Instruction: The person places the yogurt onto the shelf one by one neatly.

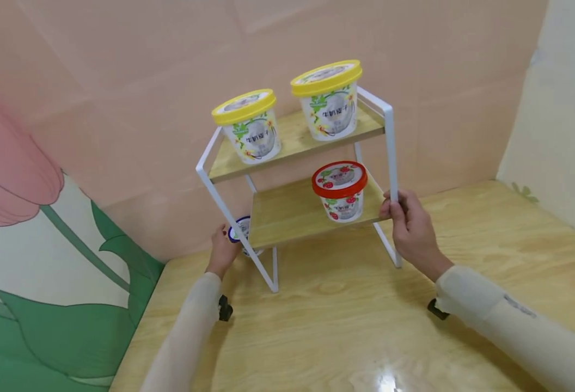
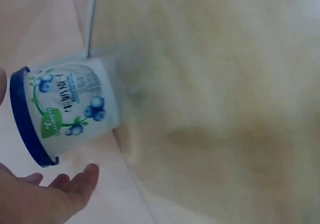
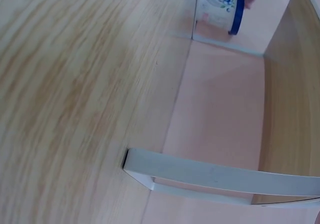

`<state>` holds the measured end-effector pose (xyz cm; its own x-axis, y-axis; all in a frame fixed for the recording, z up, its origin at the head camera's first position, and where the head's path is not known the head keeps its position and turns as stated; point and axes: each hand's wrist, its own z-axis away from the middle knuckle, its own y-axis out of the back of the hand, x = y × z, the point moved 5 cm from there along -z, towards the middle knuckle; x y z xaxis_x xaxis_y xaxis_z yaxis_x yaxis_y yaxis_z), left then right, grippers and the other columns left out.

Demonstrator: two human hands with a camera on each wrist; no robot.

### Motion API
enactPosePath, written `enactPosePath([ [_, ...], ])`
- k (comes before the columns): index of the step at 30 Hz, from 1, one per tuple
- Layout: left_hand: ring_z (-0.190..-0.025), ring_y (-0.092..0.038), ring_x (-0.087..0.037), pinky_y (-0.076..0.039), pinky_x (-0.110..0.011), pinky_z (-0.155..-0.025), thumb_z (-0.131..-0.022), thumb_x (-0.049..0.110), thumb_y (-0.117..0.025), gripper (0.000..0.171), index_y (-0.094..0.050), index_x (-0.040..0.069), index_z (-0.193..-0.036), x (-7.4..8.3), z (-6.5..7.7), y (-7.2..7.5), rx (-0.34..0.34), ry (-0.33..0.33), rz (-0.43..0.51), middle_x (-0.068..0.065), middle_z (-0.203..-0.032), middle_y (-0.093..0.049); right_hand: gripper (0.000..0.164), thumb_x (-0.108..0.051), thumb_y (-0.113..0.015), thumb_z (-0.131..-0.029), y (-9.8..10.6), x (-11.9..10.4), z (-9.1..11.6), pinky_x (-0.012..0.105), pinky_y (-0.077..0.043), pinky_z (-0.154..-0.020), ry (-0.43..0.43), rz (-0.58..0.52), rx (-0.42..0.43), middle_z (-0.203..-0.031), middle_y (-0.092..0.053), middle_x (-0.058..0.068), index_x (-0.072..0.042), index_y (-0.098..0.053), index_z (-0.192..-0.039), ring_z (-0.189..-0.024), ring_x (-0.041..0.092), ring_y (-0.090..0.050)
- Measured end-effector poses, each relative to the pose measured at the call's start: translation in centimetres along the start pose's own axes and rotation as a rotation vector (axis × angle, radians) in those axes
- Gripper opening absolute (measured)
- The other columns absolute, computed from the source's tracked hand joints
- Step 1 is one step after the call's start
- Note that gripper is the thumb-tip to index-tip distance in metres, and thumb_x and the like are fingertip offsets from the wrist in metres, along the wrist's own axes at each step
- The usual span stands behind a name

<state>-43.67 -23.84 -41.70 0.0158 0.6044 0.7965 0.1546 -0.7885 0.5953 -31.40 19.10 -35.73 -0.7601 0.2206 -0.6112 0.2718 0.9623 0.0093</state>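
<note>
My right hand (image 1: pixel 415 231) grips the right side of a two-tier shelf rack (image 1: pixel 297 215) with white metal legs and wood boards, where the lower board meets the leg. Beyond the rack's left leg, my left hand (image 1: pixel 222 251) is beside a white tub with a blue lid (image 2: pixel 72 108) and blueberry print. In the left wrist view its fingers (image 2: pixel 82 184) are extended and spread just off the tub. On the upper board stand two yellow-lidded tubs, a left one (image 1: pixel 255 136) and a right one (image 1: pixel 334 111). A red-lidded tub (image 1: pixel 343 204) sits on the lower board.
The rack stands on a wood-grain table (image 1: pixel 336 326) close to a pink back wall (image 1: pixel 170 109). A panel painted with a tulip (image 1: pixel 13 163) and green leaves is at the left. A pale wall (image 1: pixel 562 125) bounds the right side.
</note>
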Motion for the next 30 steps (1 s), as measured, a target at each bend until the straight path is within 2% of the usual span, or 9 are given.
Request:
enactPosePath([
  [4, -0.143, -0.029, -0.047, -0.026, -0.056, -0.122, -0.086, 0.007, -0.063, 0.083, -0.018, -0.002, -0.155, 0.8, -0.4, 0.0, -0.033, -0.027, -0.058, -0.031, -0.153, -0.026, 0.018, 0.007, -0.042, -0.102, -0.2, 0.2, 0.3, 0.01, -0.055, -0.076, -0.009, -0.006, -0.012, -0.089, -0.059, -0.009, 0.015, -0.051, -0.115, -0.083, 0.0, -0.061],
  [6, -0.142, -0.033, -0.046, -0.026, -0.056, -0.122, -0.085, -0.001, -0.062, 0.074, -0.028, -0.004, -0.15, 1.4, -0.3, 0.1, -0.045, -0.084, -0.113, -0.031, -0.149, -0.035, 0.018, 0.007, -0.041, -0.102, -0.5, 0.3, 0.4, 0.01, -0.055, -0.077, -0.012, -0.007, -0.032, -0.089, -0.059, -0.009, 0.015, -0.051, -0.115, -0.083, 0.0, -0.061],
  [9, -0.133, -0.045, -0.045, -0.033, -0.057, -0.118, -0.085, -0.006, -0.059, 0.057, -0.041, -0.007, -0.139, 1.9, -0.4, 0.2, -0.036, -0.156, -0.198, -0.03, -0.135, -0.05, 0.019, 0.007, -0.041, -0.102, -0.7, 0.4, 0.4, 0.01, -0.055, -0.077, -0.018, -0.004, -0.049, -0.089, -0.059, -0.008, 0.014, -0.051, -0.116, -0.083, 0.0, -0.061],
  [11, -0.125, -0.053, -0.044, -0.04, -0.056, -0.113, -0.085, -0.007, -0.057, 0.046, -0.049, -0.009, -0.13, 2.0, -0.7, 0.0, -0.014, -0.18, -0.217, -0.029, -0.126, -0.057, 0.018, 0.007, -0.041, -0.102, -0.6, 0.3, 0.3, 0.01, -0.055, -0.076, -0.017, 0.002, -0.039, -0.089, -0.059, -0.009, 0.014, -0.051, -0.115, -0.083, 0.0, -0.061],
  [14, -0.119, -0.057, -0.043, -0.046, -0.054, -0.108, -0.087, -0.004, -0.056, 0.039, -0.054, -0.009, -0.126, 1.9, -1.2, -0.5, 0.011, -0.136, -0.186, -0.028, -0.121, -0.061, 0.018, 0.008, -0.041, -0.101, -0.2, -0.1, 0.0, 0.01, -0.055, -0.076, 0.0, 0.005, -0.022, -0.088, -0.059, -0.008, 0.016, -0.051, -0.114, -0.083, 0.0, -0.061],
  [19, -0.118, -0.058, -0.042, -0.048, -0.054, -0.106, -0.086, 0.0, -0.059, 0.039, -0.058, -0.006, -0.125, 1.8, -1.1, -0.5, 0.046, -0.079, -0.191, -0.026, -0.121, -0.061, 0.019, 0.007, -0.042, -0.102, 0.0, -0.3, -0.3, 0.009, -0.054, -0.077, 0.024, 0.011, -0.02, -0.09, -0.058, -0.009, 0.016, -0.05, -0.115, -0.085, 0.0, -0.06],
  [24, -0.122, -0.056, -0.041, -0.047, -0.054, -0.107, -0.083, 0.001, -0.063, 0.048, -0.058, -0.002, -0.131, 1.7, -0.7, -0.8, 0.04, -0.06, -0.209, -0.024, -0.128, -0.06, 0.018, 0.007, -0.042, -0.101, 0.2, 0.0, 0.0, 0.007, -0.052, -0.079, 0.026, 0.04, -0.01, -0.091, -0.057, -0.012, 0.014, -0.051, -0.116, -0.086, -0.003, -0.06],
  [30, -0.123, -0.053, -0.041, -0.046, -0.056, -0.108, -0.081, 0.004, -0.07, 0.066, -0.049, 0.003, -0.143, 1.3, 0.0, -0.5, 0.064, 0.001, -0.183, -0.022, -0.134, -0.053, 0.019, 0.006, -0.042, -0.102, -0.1, -0.1, -0.1, 0.008, -0.052, -0.08, 0.037, 0.032, -0.001, -0.09, -0.057, -0.005, 0.015, -0.051, -0.116, -0.085, -0.003, -0.059],
])
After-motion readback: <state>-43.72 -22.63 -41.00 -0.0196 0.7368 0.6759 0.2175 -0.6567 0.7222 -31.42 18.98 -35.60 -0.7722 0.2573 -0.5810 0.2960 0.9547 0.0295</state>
